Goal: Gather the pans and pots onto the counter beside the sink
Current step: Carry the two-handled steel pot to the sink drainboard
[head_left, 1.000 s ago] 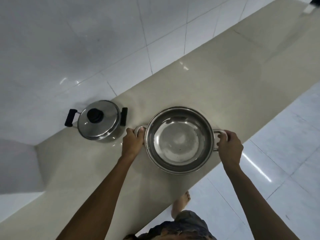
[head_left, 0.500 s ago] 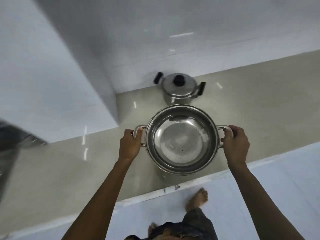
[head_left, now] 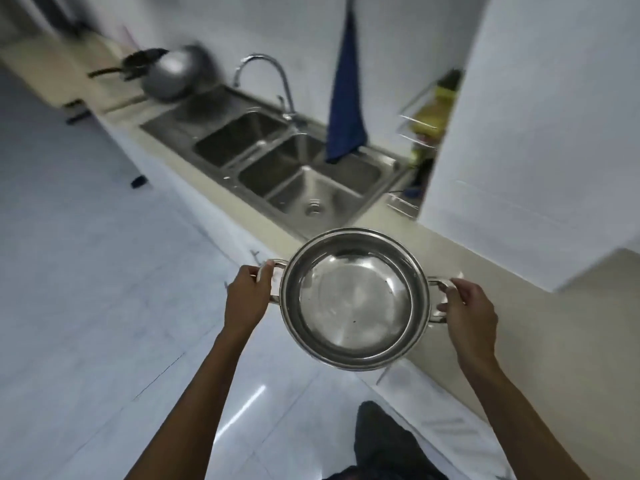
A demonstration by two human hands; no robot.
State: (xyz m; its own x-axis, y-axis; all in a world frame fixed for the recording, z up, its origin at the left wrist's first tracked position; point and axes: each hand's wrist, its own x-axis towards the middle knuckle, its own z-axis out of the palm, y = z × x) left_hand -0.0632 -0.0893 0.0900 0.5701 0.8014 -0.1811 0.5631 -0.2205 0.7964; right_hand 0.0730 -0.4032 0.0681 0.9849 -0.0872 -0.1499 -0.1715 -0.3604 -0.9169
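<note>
I have both arms stretched forward and slightly bent, reaching up from the bottom of the view. My left hand (head_left: 246, 299) is curled closed in a grip, knuckles up; my right hand (head_left: 467, 311) grips likewise, level with it and well apart.

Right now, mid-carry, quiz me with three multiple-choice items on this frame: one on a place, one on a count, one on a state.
1. Where is the wok?
A. on the counter at the far end of the sink
B. inside a basin
C. on the floor

2. How many basins does the sink have?
A. one
B. two
C. four

3. What state is the steel pot in?
A. lidded, standing on the counter
B. open, held by both handles
C. upside down in the sink

Answers:
1 A, it sits beyond the drainboard beside a dark pan.
2 B, two basins lie side by side below the faucet.
3 B, the left hand and right hand each grip a handle, with no lid on.
</note>
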